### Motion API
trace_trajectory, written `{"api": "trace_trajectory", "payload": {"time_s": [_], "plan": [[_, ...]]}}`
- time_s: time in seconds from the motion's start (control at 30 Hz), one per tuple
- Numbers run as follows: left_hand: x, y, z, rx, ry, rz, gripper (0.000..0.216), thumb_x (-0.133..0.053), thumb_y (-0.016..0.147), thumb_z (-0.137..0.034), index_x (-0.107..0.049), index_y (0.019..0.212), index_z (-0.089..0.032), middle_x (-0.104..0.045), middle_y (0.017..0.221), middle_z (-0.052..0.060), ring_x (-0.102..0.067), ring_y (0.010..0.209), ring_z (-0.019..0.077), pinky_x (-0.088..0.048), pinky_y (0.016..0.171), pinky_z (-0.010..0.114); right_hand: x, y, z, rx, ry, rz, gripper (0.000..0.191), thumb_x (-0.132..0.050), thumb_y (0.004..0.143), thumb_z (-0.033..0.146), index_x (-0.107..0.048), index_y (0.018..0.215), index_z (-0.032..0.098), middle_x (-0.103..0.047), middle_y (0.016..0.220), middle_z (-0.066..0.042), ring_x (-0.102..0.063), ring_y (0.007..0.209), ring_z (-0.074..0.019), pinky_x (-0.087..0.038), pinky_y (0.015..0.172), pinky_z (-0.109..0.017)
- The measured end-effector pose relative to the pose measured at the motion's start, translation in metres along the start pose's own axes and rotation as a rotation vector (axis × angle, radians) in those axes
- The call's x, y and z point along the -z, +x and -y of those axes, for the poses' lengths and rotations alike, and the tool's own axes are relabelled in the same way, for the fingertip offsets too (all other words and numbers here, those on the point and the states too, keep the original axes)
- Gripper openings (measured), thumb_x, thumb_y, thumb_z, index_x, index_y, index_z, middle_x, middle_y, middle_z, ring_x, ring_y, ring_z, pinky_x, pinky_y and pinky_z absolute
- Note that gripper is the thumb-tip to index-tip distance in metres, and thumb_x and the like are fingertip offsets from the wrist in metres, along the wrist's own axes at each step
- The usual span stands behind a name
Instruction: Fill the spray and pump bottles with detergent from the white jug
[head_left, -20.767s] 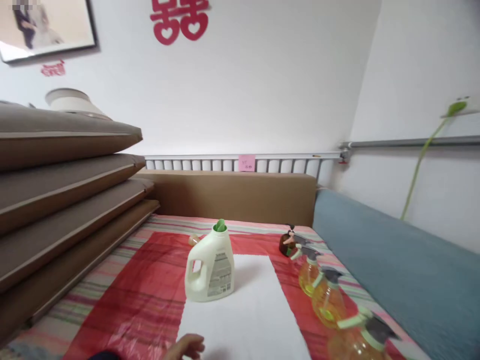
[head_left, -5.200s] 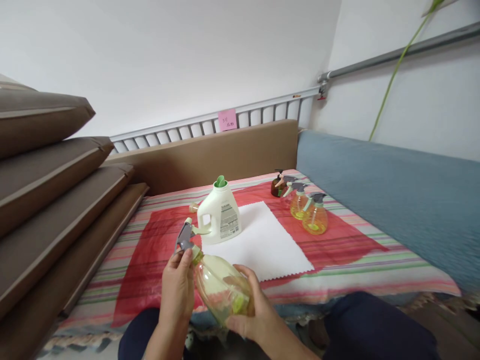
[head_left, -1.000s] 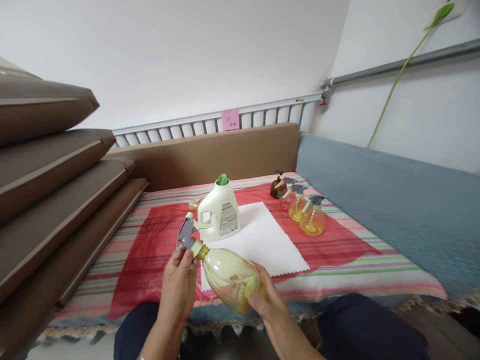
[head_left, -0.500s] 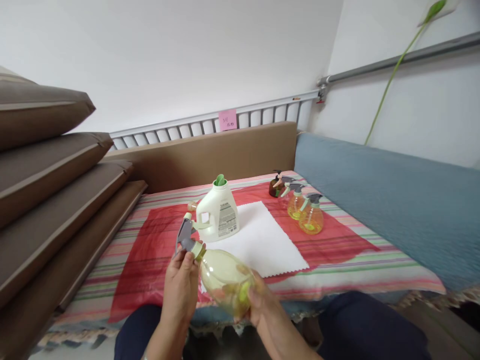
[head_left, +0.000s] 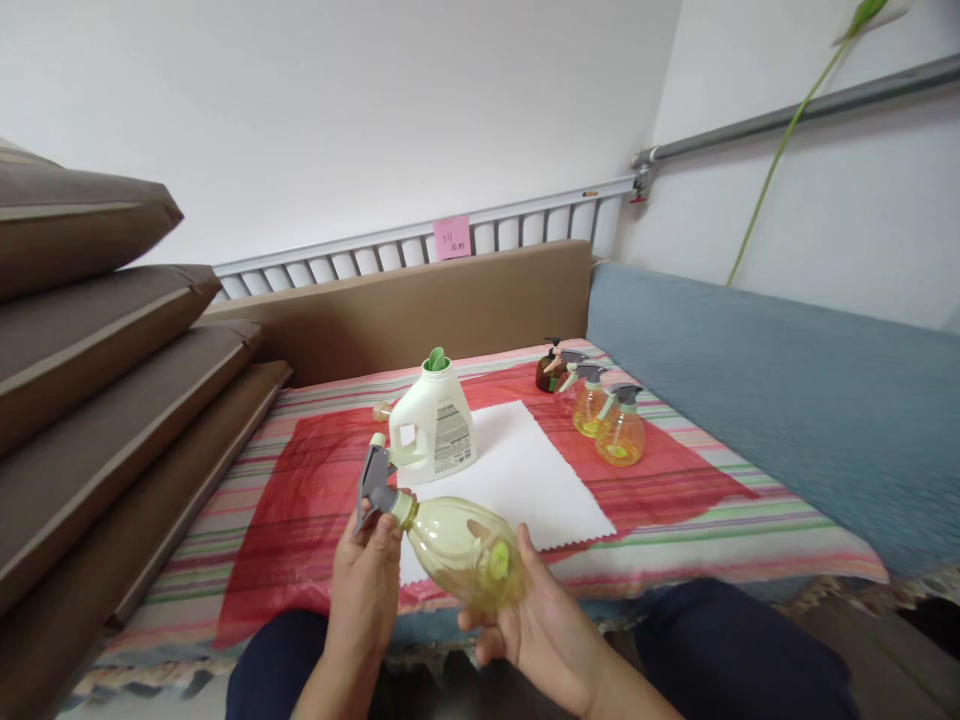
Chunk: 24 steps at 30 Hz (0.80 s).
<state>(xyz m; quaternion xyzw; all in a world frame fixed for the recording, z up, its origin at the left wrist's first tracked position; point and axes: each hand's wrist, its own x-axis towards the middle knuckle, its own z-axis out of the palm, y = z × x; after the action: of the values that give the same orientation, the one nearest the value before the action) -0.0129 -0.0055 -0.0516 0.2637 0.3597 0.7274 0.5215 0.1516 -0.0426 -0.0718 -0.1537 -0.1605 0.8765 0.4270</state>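
A clear yellow-green spray bottle point(head_left: 469, 545) with a grey trigger head lies tilted in front of me, its head up to the left. My left hand point(head_left: 367, 570) is closed around the collar below the trigger. At the lower end, my right hand point(head_left: 544, 625) cups the rounded base, thumb on the right side and fingers beneath. Just behind the spray bottle stands a white detergent jug point(head_left: 442, 425), uncapped, with green showing in its mouth. The jug rests on a white scalloped-edge sheet point(head_left: 536, 480).
Several other bottles stand at right: a yellow spray bottle point(head_left: 621, 440), another spray bottle point(head_left: 589, 408) and a dark brown bottle point(head_left: 550, 373). Red film point(head_left: 285, 500) covers part of the striped cloth. Brown cushions point(head_left: 127, 390) are stacked left; a blue bolster point(head_left: 772, 380) borders the right.
The spray bottle has turned to lie a little flatter, and its base has moved right. The fingers of my right hand have loosened and shifted around the base.
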Motion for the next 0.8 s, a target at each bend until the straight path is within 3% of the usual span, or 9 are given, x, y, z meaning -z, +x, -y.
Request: {"api": "trace_trajectory", "payload": {"time_s": [0.27, 0.4, 0.53, 0.67, 0.8], "plan": [[0.012, -0.003, 0.016, 0.000, 0.191, 0.164, 0.039, -0.070, 0.068, -0.028, -0.058, 0.104, -0.019, -0.067, 0.099, 0.008, -0.061, 0.096, 0.0221, -0.046, 0.084, 0.032, 0.031, 0.017, -0.016, -0.221, 0.048, -0.169, 0.063, -0.035, 0.080, 0.065, -0.059, 0.101, 0.011, -0.071, 0.068, -0.009, -0.061, 0.044, -0.0144, -0.047, 0.040, -0.021], [0.025, 0.005, 0.023, -0.055, 0.214, 0.209, 0.033, -0.068, 0.070, -0.026, -0.056, 0.101, -0.021, -0.067, 0.095, 0.006, -0.061, 0.094, 0.0210, -0.046, 0.082, 0.032, 0.047, 0.037, -0.027, -0.208, 0.078, -0.141, 0.062, -0.037, 0.079, 0.065, -0.062, 0.099, 0.012, -0.072, 0.084, -0.013, -0.065, 0.055, -0.0153, -0.049, 0.051, -0.022], [0.037, 0.014, 0.020, -0.115, 0.259, 0.141, 0.029, -0.070, 0.066, -0.024, -0.058, 0.092, -0.020, -0.067, 0.087, 0.004, -0.062, 0.085, 0.0175, -0.046, 0.077, 0.027, 0.049, 0.068, -0.038, -0.231, 0.119, -0.145, 0.067, -0.037, 0.075, 0.069, -0.063, 0.092, 0.011, -0.071, 0.090, -0.013, -0.067, 0.076, -0.0194, -0.050, 0.074, -0.030], [0.052, 0.033, 0.000, -0.208, 0.389, 0.035, 0.032, -0.072, 0.062, -0.024, -0.059, 0.090, -0.019, -0.067, 0.085, 0.004, -0.062, 0.080, 0.0174, -0.048, 0.071, 0.026, 0.050, 0.106, -0.042, -0.346, 0.045, -0.120, 0.066, -0.039, 0.071, 0.072, -0.060, 0.092, 0.013, -0.071, 0.074, -0.012, -0.067, 0.065, -0.0218, -0.051, 0.062, -0.030], [0.076, 0.090, -0.033, -0.383, 0.546, -0.085, 0.036, -0.069, 0.065, -0.026, -0.055, 0.098, -0.019, -0.065, 0.086, 0.004, -0.060, 0.078, 0.0161, -0.047, 0.071, 0.025, 0.059, 0.121, -0.037, -0.345, -0.190, -0.176, 0.069, -0.041, 0.070, 0.073, -0.056, 0.102, 0.013, -0.070, 0.076, -0.015, -0.068, 0.068, -0.0225, -0.051, 0.062, -0.030]]}}
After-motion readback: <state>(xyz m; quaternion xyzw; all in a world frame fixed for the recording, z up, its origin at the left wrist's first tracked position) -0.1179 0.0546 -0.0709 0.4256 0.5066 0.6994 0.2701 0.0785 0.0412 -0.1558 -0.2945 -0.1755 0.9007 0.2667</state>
